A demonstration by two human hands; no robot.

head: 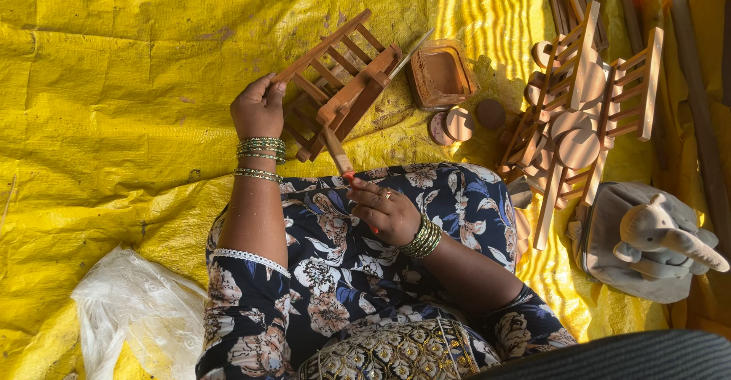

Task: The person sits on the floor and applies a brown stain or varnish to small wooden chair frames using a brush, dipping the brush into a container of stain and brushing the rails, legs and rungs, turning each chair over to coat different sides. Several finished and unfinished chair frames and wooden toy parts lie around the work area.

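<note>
Here the left hand (257,108) is closed on one end of a small brown slatted wooden frame (335,83), holding it tilted above the yellow tarpaulin (114,83). The right hand (384,211) pinches a thin wooden-handled brush (358,113), whose tip lies against the frame. A square brown-stained tub (442,74) sits just beyond.

**Sunlit yellow tarp for a floor**

A crinkled yellow tarpaulin (114,83) covers the whole ground, creased and stained in places. Strong sunlight falls across it, and a band of thin striped shadows ripples over the upper middle. A crumpled white plastic bag (129,311) lies at the lower left. On the right rests a grey soft bag with a toy elephant (651,243). Long wooden slats (697,106) run along the right edge.
</note>
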